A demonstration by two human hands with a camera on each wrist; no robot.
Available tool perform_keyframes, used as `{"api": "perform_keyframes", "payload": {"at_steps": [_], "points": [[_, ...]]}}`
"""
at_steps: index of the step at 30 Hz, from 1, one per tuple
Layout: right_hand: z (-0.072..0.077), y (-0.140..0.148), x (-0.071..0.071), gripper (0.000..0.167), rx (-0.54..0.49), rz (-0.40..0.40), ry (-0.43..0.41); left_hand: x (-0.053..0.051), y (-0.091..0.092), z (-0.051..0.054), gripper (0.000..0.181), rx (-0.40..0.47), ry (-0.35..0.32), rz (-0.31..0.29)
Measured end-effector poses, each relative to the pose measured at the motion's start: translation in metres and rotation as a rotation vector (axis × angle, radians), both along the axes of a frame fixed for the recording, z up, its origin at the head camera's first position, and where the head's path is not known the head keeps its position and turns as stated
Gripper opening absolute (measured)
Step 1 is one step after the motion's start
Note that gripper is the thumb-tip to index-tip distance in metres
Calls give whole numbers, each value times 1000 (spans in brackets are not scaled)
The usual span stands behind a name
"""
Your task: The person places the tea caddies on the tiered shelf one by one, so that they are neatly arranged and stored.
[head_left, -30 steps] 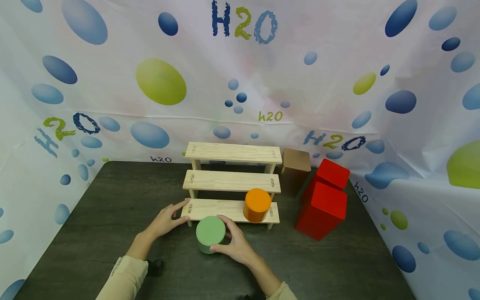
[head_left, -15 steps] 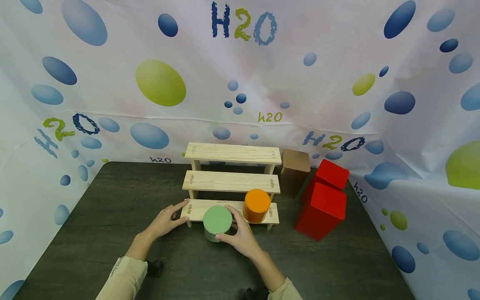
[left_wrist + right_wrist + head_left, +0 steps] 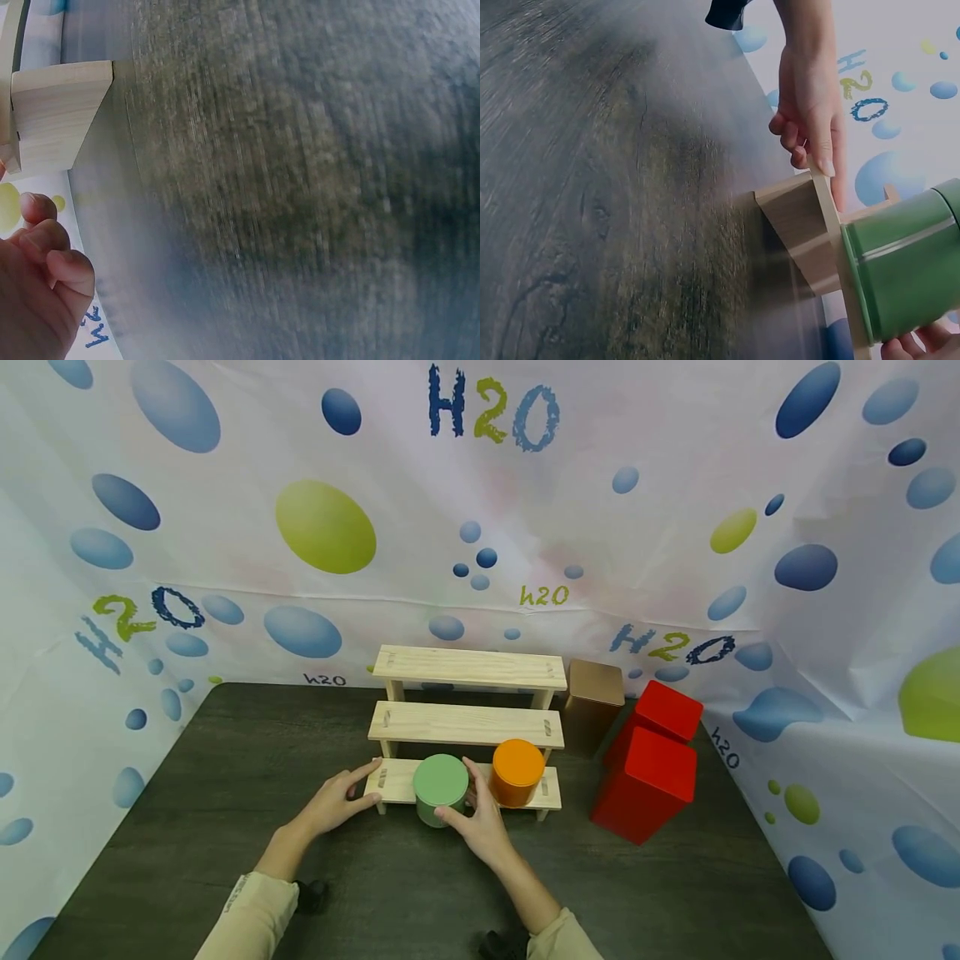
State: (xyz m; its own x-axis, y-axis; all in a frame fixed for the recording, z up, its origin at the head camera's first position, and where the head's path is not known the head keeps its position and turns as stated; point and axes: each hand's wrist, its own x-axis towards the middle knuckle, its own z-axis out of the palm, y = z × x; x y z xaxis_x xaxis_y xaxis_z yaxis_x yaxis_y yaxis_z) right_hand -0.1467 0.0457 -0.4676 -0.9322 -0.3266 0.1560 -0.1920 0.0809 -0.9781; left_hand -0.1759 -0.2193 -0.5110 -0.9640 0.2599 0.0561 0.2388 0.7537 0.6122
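A green round tin (image 3: pixel 441 781) is upright at the lowest step of the three-step wooden shelf (image 3: pixel 468 724). My right hand (image 3: pixel 480 822) grips it from the right, thumb at the front and fingers round the far side. In the right wrist view the base of the green tin (image 3: pixel 907 262) appears to meet the step's board; whether its full weight rests there I cannot tell. My left hand (image 3: pixel 337 802) holds the left end of that lowest step between thumb and index finger. Its other fingers (image 3: pixel 71 266) are curled, clear of the wood.
An orange round tin (image 3: pixel 517 772) stands on the lowest step's right end, close to my right fingers. Right of the shelf are a brown box (image 3: pixel 592 702) and two red boxes (image 3: pixel 651 777). A printed white sheet (image 3: pixel 480 527) rises behind the dark table (image 3: pixel 240 760).
My right hand has carried the green tin forward and slightly right, from in front of the shelf to over the lowest step. The left hand keeps its hold on the step's end.
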Motion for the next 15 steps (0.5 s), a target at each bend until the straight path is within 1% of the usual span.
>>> {"api": "perform_keyframes", "payload": {"at_steps": [5,9,15], "points": [[-4,-4,-4,76,-59,-9,-11,0,0,-1,63,7,1,-10],[-5,-6,-7,74,-107,1,-12,0,0,-1,63,3,-5,-2],[-6,-9,-13,72,-131,9,3,0,1,-1,63,-1,-10,2]]}}
